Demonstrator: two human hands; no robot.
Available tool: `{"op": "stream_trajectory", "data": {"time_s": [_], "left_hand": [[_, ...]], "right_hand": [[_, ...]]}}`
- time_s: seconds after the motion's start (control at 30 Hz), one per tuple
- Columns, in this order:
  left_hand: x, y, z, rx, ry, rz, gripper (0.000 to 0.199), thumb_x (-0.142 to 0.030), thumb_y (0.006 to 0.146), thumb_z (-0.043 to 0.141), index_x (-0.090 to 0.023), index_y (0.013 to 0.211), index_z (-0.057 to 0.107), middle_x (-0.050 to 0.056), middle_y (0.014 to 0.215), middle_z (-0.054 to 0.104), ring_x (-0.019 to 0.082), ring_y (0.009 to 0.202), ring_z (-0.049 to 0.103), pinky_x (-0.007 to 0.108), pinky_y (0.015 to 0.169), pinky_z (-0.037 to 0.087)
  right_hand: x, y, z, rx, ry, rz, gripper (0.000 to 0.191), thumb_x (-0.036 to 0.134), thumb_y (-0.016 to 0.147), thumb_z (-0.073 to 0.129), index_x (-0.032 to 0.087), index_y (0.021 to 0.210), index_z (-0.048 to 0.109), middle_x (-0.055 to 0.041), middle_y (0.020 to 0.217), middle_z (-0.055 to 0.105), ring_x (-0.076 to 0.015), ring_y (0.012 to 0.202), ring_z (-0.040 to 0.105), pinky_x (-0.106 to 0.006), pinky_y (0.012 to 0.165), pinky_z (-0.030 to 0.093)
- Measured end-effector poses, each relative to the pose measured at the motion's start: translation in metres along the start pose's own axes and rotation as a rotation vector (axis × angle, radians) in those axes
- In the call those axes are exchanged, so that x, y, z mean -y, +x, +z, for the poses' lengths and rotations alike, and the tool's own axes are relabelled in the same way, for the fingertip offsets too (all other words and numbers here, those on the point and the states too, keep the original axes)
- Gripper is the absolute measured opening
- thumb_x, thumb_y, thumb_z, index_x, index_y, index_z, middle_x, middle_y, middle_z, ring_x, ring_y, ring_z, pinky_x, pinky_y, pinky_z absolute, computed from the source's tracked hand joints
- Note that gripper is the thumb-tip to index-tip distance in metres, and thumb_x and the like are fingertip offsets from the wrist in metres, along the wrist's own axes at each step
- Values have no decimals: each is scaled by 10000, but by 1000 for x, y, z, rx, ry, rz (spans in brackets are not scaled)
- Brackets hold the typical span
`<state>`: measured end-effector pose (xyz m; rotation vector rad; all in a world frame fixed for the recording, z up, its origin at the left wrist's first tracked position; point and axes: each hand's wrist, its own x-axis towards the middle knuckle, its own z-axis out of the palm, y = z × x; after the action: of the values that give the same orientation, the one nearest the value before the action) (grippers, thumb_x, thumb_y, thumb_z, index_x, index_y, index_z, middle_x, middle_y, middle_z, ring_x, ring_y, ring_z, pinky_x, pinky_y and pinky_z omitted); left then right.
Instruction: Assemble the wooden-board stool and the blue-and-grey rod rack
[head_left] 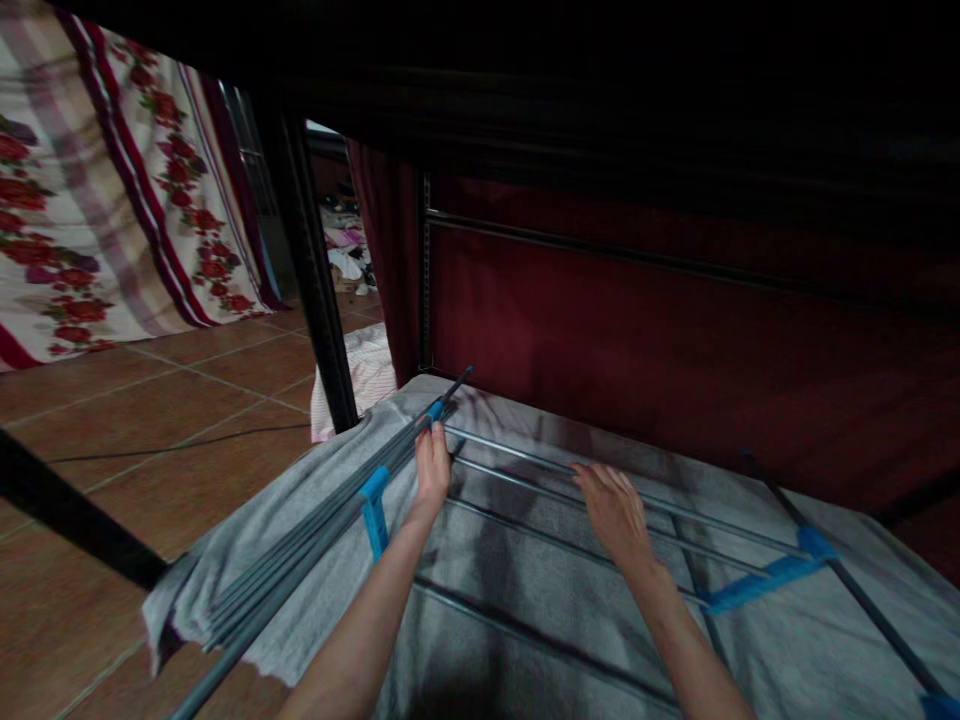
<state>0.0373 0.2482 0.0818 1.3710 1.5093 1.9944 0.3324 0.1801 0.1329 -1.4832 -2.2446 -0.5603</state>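
A rack of grey metal tubes with blue plastic joints lies on a grey cloth point(525, 610). My left hand point(433, 468) is closed at the blue joint point(435, 411) where the upper crossbar meets the left bundle of tubes point(300, 545). Further right, my right hand point(611, 510) rests over the upper crossbars point(517, 452), its fingers together and curled at the top bar. Another blue joint point(373, 505) sits on the left bundle, nearer to me. At the right, a long blue joint point(780, 578) meets the ends of the crossbars and a slanting tube point(874, 610).
Black metal posts point(319, 270) and a dark overhead frame surround the cloth-covered surface. A dark red curtain point(637, 340) hangs behind. At the left are a floral cloth point(135, 180), a tiled floor point(187, 410) with a dark cable, and a striped cloth point(367, 370).
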Motion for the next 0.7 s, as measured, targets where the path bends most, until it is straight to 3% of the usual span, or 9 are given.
{"op": "stream_trajectory", "data": {"time_s": [0.13, 0.37, 0.7], "left_hand": [[3, -2, 0, 2, 48, 11, 566, -535, 943, 343, -92, 1176, 607, 194, 1261, 585, 285, 1245, 495, 455, 1134, 305], [17, 1, -6, 41, -5, 9, 417, -432, 925, 432, -175, 1206, 602, 113, 1271, 602, 255, 1289, 472, 426, 1159, 279], [18, 3, 1, 5, 101, 57, 412, -411, 943, 388, -128, 1171, 583, 169, 1227, 605, 277, 1245, 509, 454, 1122, 327]], "right_hand": [[-1, -1, 0, 2, 9, 2, 259, 260, 987, 435, 217, 1150, 632, -47, 970, 689, -195, 891, 598, -328, 821, 375], [1, -1, -1, -7, 4, 17, 261, 259, 990, 428, 217, 1146, 633, -42, 972, 686, -192, 898, 599, -331, 831, 372], [-2, -2, 0, 10, 23, 15, 262, 273, 988, 436, 224, 1148, 637, -46, 987, 688, -196, 906, 602, -330, 825, 382]]}}
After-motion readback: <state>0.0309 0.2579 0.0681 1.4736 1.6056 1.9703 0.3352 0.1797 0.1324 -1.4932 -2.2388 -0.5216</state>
